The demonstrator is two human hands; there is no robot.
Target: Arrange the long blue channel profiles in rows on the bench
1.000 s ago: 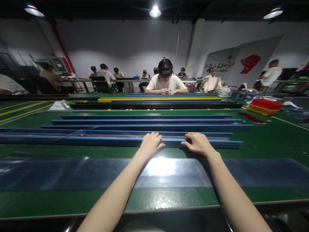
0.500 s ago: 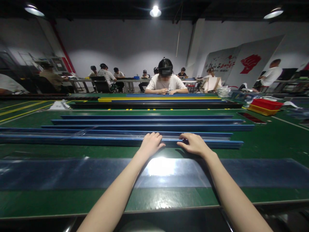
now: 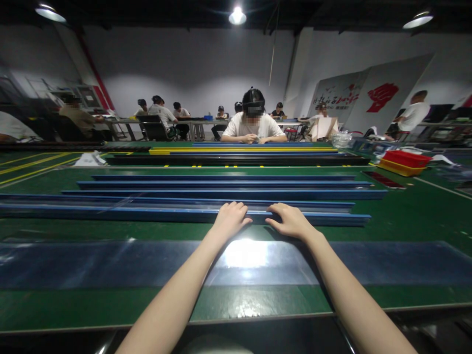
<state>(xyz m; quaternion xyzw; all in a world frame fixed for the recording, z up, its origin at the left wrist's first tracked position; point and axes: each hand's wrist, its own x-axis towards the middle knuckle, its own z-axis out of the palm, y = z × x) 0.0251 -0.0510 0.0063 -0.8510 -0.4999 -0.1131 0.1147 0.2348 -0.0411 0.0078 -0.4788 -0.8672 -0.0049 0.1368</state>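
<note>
My left hand (image 3: 231,217) lies over the nearest long blue channel strip (image 3: 313,218), its fingers bent across the front edge and its thumb pointing right. To its right, my right hand (image 3: 289,219) grips the same strip, with the thumb in front and the fingers reaching over the edge. The fingertips of both hands are partly hidden inside the channel. Some clear film (image 3: 125,200) shows along the left part of this strip. Between the strip and the table's front edge lies a long, flat, see-through plastic sheet (image 3: 110,265), under my forearms.
Beyond my hands, several more blue strips (image 3: 221,193) lie parallel on the green table (image 3: 405,221). Farther back are black strips (image 3: 236,161) and a yellow strip (image 3: 243,150). A red bin (image 3: 403,160) and a dark red phone-like slab (image 3: 383,180) sit right. A co-worker (image 3: 253,123) sits opposite.
My right hand has slid slightly left along the blue strip, closer to my left hand. My left hand stays in place.
</note>
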